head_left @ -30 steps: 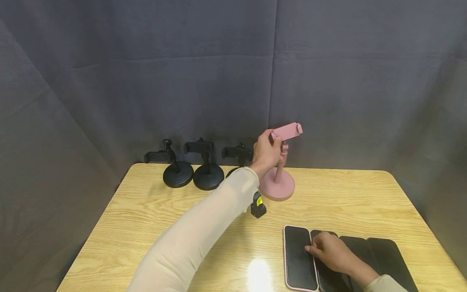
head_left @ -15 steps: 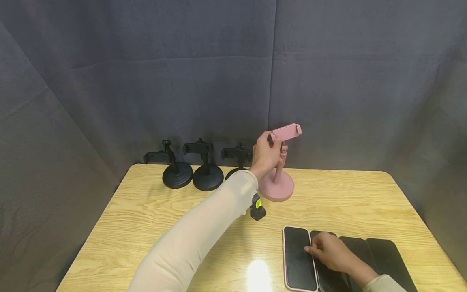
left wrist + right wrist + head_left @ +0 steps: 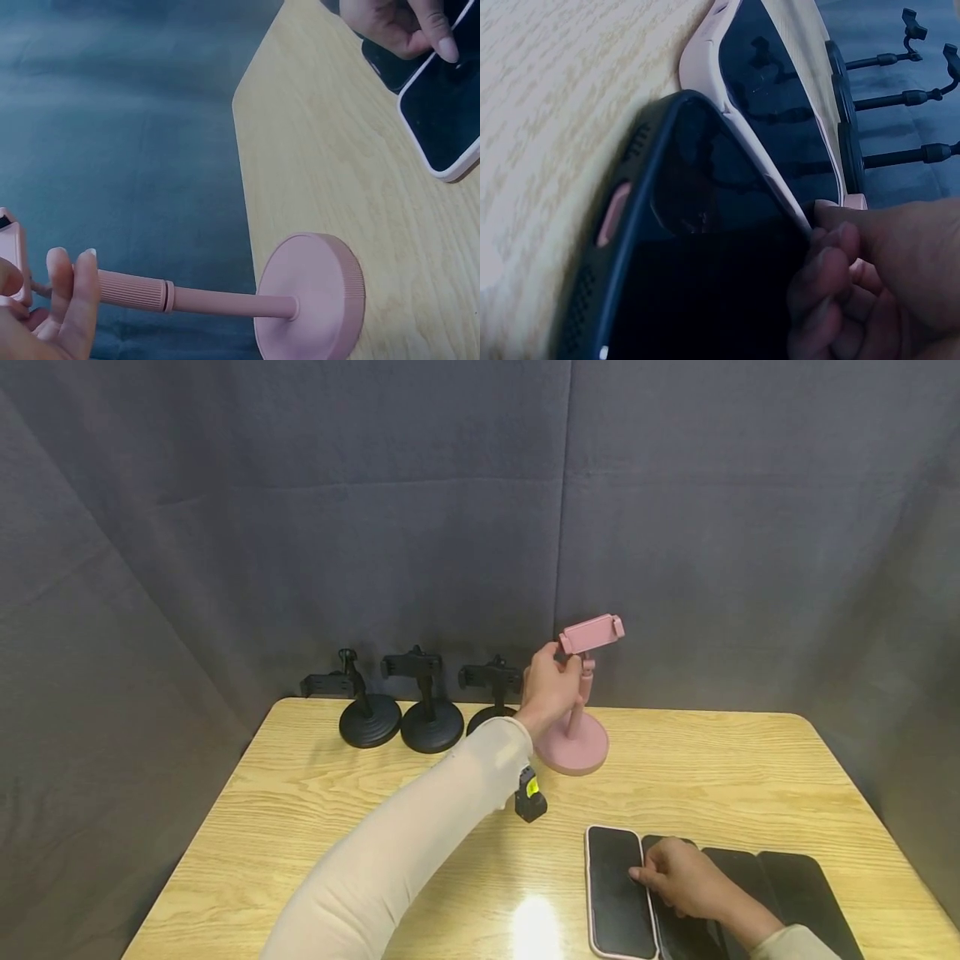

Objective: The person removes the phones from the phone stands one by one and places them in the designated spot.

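A pink phone stand (image 3: 576, 727) stands upright near the table's back, its clamp (image 3: 592, 633) tilted with the right end higher. My left hand (image 3: 551, 689) grips it just under the clamp's left end; the left wrist view shows fingers around the top of its ribbed post (image 3: 133, 291). My right hand (image 3: 682, 878) rests over the phones, loosely curled. Its thumb touches the screen edge of a pink-cased phone (image 3: 617, 889), with the other fingers above a black-cased phone (image 3: 705, 285) beside it. Both phones lie screen up.
Three black phone stands (image 3: 431, 727) line the table's back left; my left sleeve partly covers the nearest one. More dark phones (image 3: 806, 893) lie to the right of my right hand. A small black device with a yellow mark (image 3: 531, 797) shows below my left wrist. Grey cloth (image 3: 720, 527) hangs behind the table.
My left hand has slipped slightly down from the clamp, its fingers now lower at the clamp's left end. The right hand and the phones have stayed in place.
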{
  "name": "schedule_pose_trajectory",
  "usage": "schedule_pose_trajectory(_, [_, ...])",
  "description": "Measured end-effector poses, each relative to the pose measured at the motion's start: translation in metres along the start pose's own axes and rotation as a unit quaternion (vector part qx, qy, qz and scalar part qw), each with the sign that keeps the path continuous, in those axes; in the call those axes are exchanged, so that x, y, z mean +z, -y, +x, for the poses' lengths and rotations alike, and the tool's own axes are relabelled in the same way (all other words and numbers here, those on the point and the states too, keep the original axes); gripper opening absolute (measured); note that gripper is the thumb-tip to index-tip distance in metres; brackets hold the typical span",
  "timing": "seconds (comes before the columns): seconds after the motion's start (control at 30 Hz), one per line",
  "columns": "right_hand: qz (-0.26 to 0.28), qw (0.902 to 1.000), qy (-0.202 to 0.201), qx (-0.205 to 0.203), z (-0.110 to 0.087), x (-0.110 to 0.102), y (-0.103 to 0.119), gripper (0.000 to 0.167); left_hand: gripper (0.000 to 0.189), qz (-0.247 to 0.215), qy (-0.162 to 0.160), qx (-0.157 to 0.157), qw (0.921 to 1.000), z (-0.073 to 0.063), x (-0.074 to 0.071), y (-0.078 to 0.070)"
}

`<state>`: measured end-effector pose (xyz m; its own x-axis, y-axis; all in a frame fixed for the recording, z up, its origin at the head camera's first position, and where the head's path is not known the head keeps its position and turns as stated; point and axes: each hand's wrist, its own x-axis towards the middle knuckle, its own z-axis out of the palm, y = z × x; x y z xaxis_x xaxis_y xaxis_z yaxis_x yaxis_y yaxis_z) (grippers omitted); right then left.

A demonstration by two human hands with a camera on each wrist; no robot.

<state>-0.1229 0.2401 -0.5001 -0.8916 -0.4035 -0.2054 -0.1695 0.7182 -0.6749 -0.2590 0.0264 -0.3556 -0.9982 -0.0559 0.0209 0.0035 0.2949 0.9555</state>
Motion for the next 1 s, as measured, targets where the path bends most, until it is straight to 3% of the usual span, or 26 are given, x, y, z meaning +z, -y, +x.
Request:
schedule_pose_trajectory(0.23, [-0.004, 0.9999, -0.003, 0.010, 0.000, 0.000, 0.004, 0.038, 0.035, -0.014, 0.023, -0.012, 0.9996, -0.004, -0.004, 0.006])
schedule_pose_trajectory(0.57, [0.026, 0.9995, 0.019, 0.009, -0.003, -0.005, 0.011, 0.039, 0.024, 0.004, 0.045, -0.010, 0.9989, -0.013, -0.007, 0.023])
schedule_pose_trajectory(1.0, [0.029, 0.9993, 0.008, -0.024, -0.006, -0.018, 0.027, 0.037, 0.023, 0.028, 0.066, 0.000, 0.9975, -0.024, -0.014, 0.043])
